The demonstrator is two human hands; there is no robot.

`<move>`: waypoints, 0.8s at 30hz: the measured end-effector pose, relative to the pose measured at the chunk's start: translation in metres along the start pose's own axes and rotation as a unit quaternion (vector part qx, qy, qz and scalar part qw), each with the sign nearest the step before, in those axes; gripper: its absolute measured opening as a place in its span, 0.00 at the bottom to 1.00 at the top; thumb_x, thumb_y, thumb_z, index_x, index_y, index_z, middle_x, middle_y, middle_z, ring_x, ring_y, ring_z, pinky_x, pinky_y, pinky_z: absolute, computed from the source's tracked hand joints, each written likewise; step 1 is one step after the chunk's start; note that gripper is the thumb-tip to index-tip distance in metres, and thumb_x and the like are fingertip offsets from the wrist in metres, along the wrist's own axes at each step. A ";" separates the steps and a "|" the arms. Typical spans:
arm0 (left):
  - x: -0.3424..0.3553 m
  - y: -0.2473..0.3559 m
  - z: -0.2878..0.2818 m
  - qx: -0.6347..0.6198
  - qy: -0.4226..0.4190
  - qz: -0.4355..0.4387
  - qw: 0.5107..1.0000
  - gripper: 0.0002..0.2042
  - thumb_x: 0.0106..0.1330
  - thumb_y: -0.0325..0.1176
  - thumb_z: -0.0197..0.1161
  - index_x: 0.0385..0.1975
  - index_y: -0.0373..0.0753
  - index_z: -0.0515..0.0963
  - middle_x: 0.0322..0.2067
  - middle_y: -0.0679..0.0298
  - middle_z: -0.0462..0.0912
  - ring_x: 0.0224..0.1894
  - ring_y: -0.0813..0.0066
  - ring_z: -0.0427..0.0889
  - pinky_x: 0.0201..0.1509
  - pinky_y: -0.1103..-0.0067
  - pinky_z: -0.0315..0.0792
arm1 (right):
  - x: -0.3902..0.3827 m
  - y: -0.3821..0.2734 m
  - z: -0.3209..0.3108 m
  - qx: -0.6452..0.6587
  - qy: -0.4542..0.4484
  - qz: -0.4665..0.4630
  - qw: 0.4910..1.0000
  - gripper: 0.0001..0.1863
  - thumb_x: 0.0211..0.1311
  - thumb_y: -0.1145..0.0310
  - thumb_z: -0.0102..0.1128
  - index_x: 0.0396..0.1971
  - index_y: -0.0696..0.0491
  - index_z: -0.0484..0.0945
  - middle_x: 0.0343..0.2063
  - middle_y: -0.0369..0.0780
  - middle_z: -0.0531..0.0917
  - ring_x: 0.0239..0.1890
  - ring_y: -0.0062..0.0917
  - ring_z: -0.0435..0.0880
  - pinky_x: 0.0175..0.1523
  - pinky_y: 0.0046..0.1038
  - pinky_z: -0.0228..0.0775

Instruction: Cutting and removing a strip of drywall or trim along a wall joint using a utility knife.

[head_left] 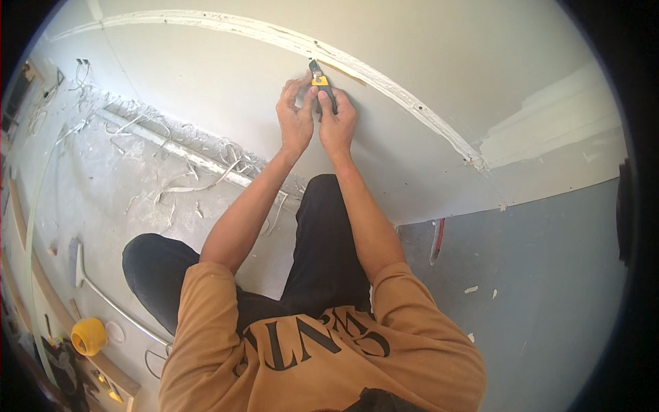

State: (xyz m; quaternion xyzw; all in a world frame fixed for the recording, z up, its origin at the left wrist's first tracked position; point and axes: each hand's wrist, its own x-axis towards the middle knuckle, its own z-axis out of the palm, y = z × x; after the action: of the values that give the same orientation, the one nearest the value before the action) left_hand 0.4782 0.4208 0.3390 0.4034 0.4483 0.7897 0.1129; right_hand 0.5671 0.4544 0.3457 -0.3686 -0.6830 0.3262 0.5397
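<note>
In front of me, both hands meet at a black and yellow utility knife (320, 84), held close to a pale drywall board (226, 89). My right hand (338, 123) is closed round the knife's dark handle. The fingers of my left hand (296, 117) pinch at the knife's side, near its yellow part. The knife's dark tip points up toward a white plastered seam (288, 40) that curves across the board. A thin yellowish edge shows just under the seam, right of the tip. Whether the blade touches the board I cannot tell.
Scraps and strips of paper lie on the dusty floor (185, 216) along a pale bar (178, 152). At left are a long-handled brush (77, 264), a yellow roll-shaped container (89, 336) and wooden planks (41, 268). A red-handled tool (437, 240) lies by the board's lower edge.
</note>
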 end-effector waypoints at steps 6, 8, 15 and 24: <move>0.000 -0.004 -0.001 -0.007 -0.003 -0.008 1.000 0.15 0.76 0.24 0.67 0.60 0.29 0.86 0.52 0.52 0.88 0.56 0.61 0.83 0.65 0.69 0.75 | -0.003 0.005 0.004 -0.044 0.033 -0.029 0.998 0.16 0.77 0.59 0.70 0.46 0.59 0.88 0.28 0.44 0.89 0.30 0.33 0.88 0.40 0.37 0.78; 0.000 -0.006 0.000 -0.008 -0.004 -0.010 1.000 0.15 0.76 0.24 0.67 0.60 0.29 0.86 0.52 0.52 0.87 0.57 0.61 0.83 0.66 0.69 0.75 | -0.004 0.003 0.004 -0.045 0.029 -0.018 0.998 0.16 0.77 0.59 0.70 0.47 0.59 0.87 0.30 0.45 0.90 0.31 0.34 0.88 0.41 0.37 0.79; -0.006 -0.005 0.008 -0.010 -0.011 -0.005 1.000 0.15 0.75 0.23 0.66 0.60 0.29 0.86 0.47 0.54 0.87 0.56 0.64 0.82 0.68 0.70 0.72 | -0.009 0.010 0.000 -0.026 0.061 -0.007 0.998 0.16 0.77 0.60 0.70 0.48 0.59 0.88 0.33 0.46 0.90 0.34 0.35 0.89 0.44 0.37 0.79; -0.015 0.004 0.018 -0.011 -0.031 -0.004 0.999 0.16 0.75 0.24 0.67 0.61 0.31 0.86 0.45 0.58 0.86 0.54 0.66 0.82 0.85 0.62 0.49 | -0.013 0.007 -0.016 -0.019 0.068 0.006 0.997 0.15 0.78 0.61 0.70 0.49 0.58 0.88 0.35 0.46 0.91 0.34 0.32 0.89 0.45 0.35 0.79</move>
State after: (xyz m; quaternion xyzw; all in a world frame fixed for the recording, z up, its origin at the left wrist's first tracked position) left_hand 0.5020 0.4220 0.3393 0.4245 0.4376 0.7811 0.1348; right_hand 0.5859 0.4476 0.3364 -0.4046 -0.6484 0.2907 0.5756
